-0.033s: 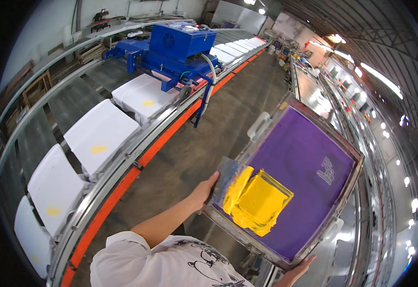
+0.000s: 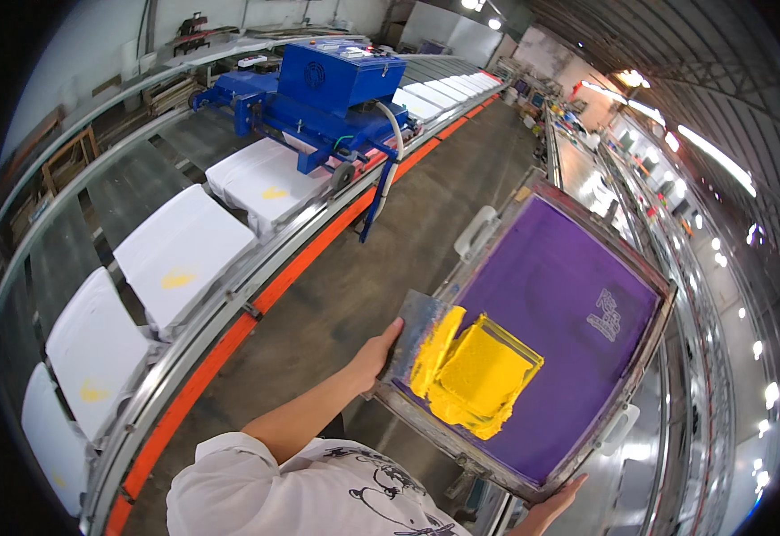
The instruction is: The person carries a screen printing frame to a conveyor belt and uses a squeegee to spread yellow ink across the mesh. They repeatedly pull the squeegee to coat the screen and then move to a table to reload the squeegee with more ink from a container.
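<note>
A wooden-edged screen printing frame with purple mesh is tilted in front of me. Thick yellow ink lies in a heap on its left part, with a pale line design towards the right side. My left hand is closed on a dark grey, flat squeegee at the frame's left edge; yellow ink coats its inner side. Most of those fingers are hidden beneath. My right hand grips the frame's near lower corner, its fingers partly hidden.
Left of me runs a long printing table with an orange-red rail. White fabric pieces with yellow prints lie along it. A blue wheeled machine stands across the table. Further metal tables line the right, beyond the aisle floor.
</note>
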The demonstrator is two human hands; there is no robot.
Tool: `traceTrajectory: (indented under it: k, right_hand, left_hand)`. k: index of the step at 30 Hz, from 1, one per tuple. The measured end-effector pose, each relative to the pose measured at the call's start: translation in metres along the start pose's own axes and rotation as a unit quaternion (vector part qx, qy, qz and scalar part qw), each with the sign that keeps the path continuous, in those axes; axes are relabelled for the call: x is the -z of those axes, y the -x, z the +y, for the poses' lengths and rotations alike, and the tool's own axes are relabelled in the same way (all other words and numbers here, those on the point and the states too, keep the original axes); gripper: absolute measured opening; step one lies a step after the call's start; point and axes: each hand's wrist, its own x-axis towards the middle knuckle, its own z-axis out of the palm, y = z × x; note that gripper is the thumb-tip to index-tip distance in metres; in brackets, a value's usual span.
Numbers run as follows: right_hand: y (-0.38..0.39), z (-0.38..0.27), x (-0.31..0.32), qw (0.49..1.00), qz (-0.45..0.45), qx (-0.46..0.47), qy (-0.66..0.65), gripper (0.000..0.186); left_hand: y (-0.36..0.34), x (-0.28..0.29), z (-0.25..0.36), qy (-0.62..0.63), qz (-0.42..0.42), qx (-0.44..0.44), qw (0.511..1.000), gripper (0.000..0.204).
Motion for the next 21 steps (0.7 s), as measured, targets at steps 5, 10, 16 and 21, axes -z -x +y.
traceTrajectory:
  k: [5, 10, 16, 21]
  right_hand:
    - [-0.126, 0.005, -0.165, 0.993, 0.034, 0.044, 0.104, 0.080]
    - [-0.261, 0.021, -0.271, 0.993, 0.028, 0.089, 0.068, 0.085]
    - [-0.328, 0.002, -0.407, 0.984, 0.142, -0.033, 0.102, 0.086]
    - [-0.466, 0.037, -0.486, 0.976, 0.213, -0.053, -0.012, 0.081]
  left_hand:
    - [-0.156, -0.010, 0.063, 0.035, 0.020, -0.026, 0.999, 0.067]
    - [-0.340, -0.067, 0.148, 0.019, -0.032, -0.002, 0.999, 0.065]
    - [-0.548, -0.140, 0.202, -0.039, -0.062, 0.024, 0.997, 0.066]
    - [-0.712, -0.216, 0.275, -0.059, -0.058, 0.079, 0.993, 0.067]
